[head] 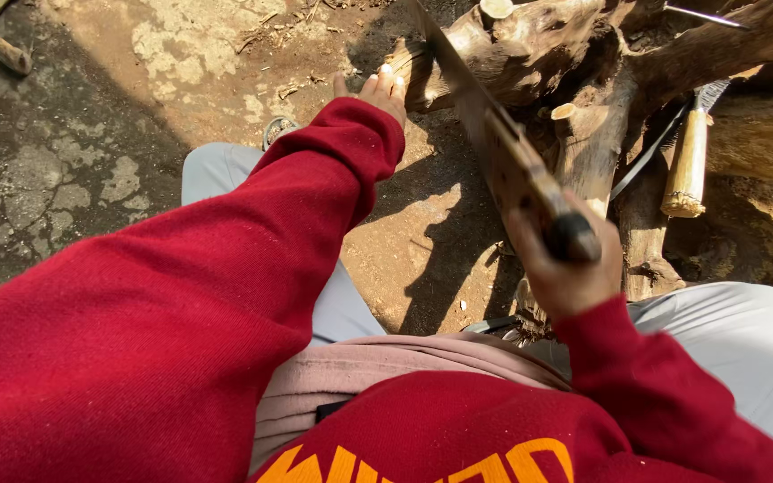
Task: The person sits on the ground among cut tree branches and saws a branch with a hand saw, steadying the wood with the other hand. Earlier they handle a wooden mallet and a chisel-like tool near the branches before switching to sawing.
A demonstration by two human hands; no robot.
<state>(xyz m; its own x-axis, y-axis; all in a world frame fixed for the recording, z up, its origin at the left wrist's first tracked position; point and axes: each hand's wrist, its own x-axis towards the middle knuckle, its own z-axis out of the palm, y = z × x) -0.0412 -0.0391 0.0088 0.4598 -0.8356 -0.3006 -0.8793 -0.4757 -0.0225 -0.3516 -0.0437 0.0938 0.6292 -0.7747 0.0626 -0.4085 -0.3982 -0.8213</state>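
A heap of gnarled, dry wood (583,54) fills the ground ahead of me, thick trunks and cut stumps lying across one another in the sun. Nothing here is a container; the pieces rest straight on the bare, cracked earth (73,161).

My left hand (379,89) reaches forward at the end of my red sleeve and presses against the near end of a log (445,67) in the heap, fingers spread along the bark; its grip is flat and released, steadying rather than clasping.

My right hand (565,264) is clenched round the dark wooden handle of a long machete (494,134). The blade runs up and away from that grip, slanting to the left, and crosses over the log just beside my left hand's fingertips. The butt of the handle sticks out toward me above my knuckles.

To the right, a second tool with a pale wooden handle (686,165) leans among the trunks, well apart from both hands. My grey-trousered knees frame the patch of dirt between.
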